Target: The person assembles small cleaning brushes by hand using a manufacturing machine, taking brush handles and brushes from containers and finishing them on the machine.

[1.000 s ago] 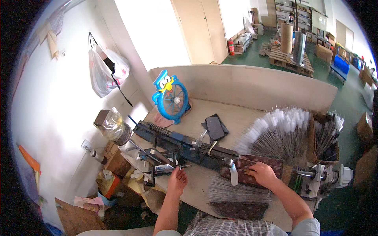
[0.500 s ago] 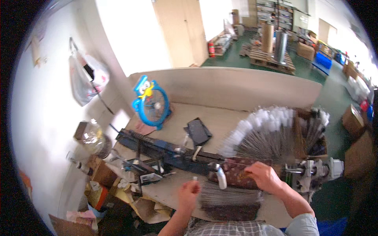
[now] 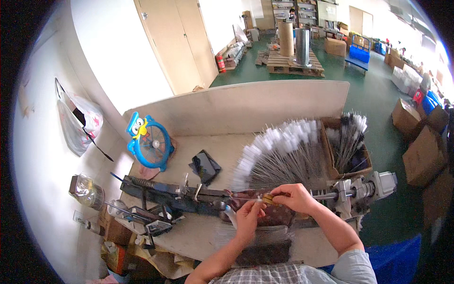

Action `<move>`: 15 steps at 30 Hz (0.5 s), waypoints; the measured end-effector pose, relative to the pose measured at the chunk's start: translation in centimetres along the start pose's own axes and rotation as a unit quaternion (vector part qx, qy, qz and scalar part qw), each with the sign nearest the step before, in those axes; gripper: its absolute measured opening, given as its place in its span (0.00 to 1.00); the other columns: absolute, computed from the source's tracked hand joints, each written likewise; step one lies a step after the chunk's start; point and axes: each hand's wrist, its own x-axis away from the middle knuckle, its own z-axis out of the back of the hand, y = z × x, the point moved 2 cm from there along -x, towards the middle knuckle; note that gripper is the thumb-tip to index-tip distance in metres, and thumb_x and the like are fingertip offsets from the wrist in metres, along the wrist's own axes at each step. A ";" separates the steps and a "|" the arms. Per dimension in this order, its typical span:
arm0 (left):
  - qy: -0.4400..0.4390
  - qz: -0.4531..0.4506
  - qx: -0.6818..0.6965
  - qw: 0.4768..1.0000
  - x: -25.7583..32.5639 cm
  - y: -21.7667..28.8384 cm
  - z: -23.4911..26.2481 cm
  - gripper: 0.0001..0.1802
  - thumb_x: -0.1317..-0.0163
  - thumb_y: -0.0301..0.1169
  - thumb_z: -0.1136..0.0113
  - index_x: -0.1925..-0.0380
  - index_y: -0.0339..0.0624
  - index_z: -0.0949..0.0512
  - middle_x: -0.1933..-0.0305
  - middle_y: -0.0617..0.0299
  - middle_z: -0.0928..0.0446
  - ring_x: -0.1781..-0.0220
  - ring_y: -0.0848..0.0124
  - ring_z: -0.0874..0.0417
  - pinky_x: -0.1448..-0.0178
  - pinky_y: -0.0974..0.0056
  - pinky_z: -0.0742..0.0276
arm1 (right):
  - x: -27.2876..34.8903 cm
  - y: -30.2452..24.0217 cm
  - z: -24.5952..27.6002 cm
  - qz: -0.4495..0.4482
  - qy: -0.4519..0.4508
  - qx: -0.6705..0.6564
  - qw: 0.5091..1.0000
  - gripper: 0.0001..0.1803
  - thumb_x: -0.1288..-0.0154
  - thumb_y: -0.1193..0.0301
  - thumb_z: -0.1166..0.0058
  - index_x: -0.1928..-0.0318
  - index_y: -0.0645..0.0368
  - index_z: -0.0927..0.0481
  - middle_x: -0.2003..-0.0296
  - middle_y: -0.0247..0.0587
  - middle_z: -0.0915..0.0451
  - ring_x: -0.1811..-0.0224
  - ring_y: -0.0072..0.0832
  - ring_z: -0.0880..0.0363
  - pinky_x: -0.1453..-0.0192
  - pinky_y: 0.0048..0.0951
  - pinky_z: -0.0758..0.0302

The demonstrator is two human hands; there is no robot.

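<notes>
Metal wire (image 3: pixel 243 197), axis crosswise, right end pinched in left hand (image 3: pixel 248 218), yellow piece (image 3: pixel 268 199) pinched in right hand (image 3: pixel 296 198).

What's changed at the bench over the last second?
The left hand moved right, from beside the black metal frame to the right hand, whose fingers hold a small yellowish piece. The camera turned right. The blue fan, dark flat device and white-tipped brushes stayed put.

White-tipped wires (image 3: pixel 283 158) block space beyond the hands (image 3: pixel 294 197)
</notes>
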 end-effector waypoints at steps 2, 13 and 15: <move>0.025 -0.010 0.034 0.999 -0.2 -0.5 0.1 0.07 0.37 0.30 0.46 0.65 0.38 0.24 0.70 0.63 0.23 0.75 0.76 0.26 0.70 0.72 0.29 | 0.0 0.5 -0.4 0.074 0.010 0.043 0.996 0.11 0.47 0.69 0.42 0.63 0.59 0.19 0.70 0.44 0.20 0.65 0.38 0.21 0.59 0.32 0.25; 0.148 0.076 0.151 0.974 0.7 2.8 1.9 0.09 0.37 0.33 0.45 0.65 0.39 0.24 0.72 0.65 0.24 0.77 0.79 0.28 0.72 0.75 0.31 | -4.6 -1.6 -5.3 0.265 0.155 0.360 0.881 0.08 0.48 0.67 0.44 0.68 0.56 0.20 0.74 0.35 0.23 0.68 0.35 0.24 0.62 0.36 0.27; 0.129 0.084 0.194 0.969 0.4 2.3 2.2 0.08 0.37 0.33 0.46 0.68 0.39 0.25 0.74 0.65 0.25 0.78 0.79 0.28 0.73 0.74 0.31 | -5.6 -1.1 -6.4 0.221 0.103 0.349 0.905 0.09 0.46 0.65 0.47 0.68 0.56 0.19 0.73 0.38 0.22 0.66 0.37 0.24 0.61 0.37 0.27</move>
